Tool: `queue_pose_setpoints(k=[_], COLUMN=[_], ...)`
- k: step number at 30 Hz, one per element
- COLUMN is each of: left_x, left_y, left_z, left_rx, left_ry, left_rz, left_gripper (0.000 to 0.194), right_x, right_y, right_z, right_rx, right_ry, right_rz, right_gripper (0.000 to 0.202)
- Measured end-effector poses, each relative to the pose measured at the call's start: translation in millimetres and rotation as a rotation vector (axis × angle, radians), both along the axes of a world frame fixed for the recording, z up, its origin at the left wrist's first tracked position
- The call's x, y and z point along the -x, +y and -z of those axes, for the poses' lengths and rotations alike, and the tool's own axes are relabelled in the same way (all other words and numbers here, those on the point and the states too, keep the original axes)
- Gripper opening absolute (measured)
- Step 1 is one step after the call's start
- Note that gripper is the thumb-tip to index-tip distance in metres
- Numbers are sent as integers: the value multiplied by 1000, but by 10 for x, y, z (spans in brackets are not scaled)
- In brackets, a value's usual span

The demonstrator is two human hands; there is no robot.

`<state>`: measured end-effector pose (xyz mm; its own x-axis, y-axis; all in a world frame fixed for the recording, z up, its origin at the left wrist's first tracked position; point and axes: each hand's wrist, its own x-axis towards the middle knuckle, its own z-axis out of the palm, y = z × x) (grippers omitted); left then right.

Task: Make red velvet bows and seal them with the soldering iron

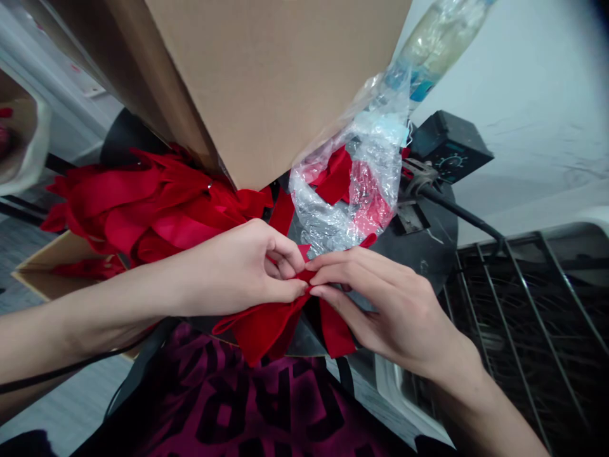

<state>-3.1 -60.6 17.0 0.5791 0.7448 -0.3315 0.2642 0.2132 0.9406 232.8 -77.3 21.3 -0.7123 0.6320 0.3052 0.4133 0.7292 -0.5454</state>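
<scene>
Both hands meet over the near edge of a dark round tabletop (431,260). A red ribbon bow (266,327) is pinched between them, its loops and tails hanging toward the lap. My left hand (247,266) has its fingers curled, with thumb and forefinger closed on the bow's middle. From the other side my right hand (380,292) pinches the same spot with its fingertips. The fingers partly hide the centre of the bow. Left of the hands lies a large pile of red ribbon pieces (143,209).
A tall cardboard box (285,82) stands behind the hands. Beside it is a clear plastic bag (328,219) with red pieces. A black box with a dial (451,149), a metal rack (528,317) and a bottle (438,38) are at the right.
</scene>
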Motion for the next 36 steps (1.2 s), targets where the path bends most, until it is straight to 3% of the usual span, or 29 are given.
queue_pose_setpoints(k=[7,10,13,19,24,29,31,36], left_x=[0,-14,-27,-28,10,90,110,85], left_y=[-44,-39,-13,-28,-82,-95,-91,-94], left_z=[-118,-127,-94,-52,-83,-47,-37,-65], left_rx=[-113,-168,-166,-82,20,195,253,296], left_ry=[56,25,4,-35,-61,-288,-355,-310], left_rz=[-23,-86,-179,-224,-332,-444,-446,-460], left_gripper=[12,4,14,33,35,14,30,15], right_x=[68,76,86,109,73,20,18,29], right_y=[3,32,75,159,177,182,182,161], right_z=[-160,-189,-210,-256,-233,-172,-159,-180], right_rx=[153,125,50,98,135,143,123,98], right_ry=[-31,-55,-81,-58,32,167,186,190], right_rz=[195,202,202,259,388,531,536,544], right_gripper=[9,19,21,15,7,16,14,12])
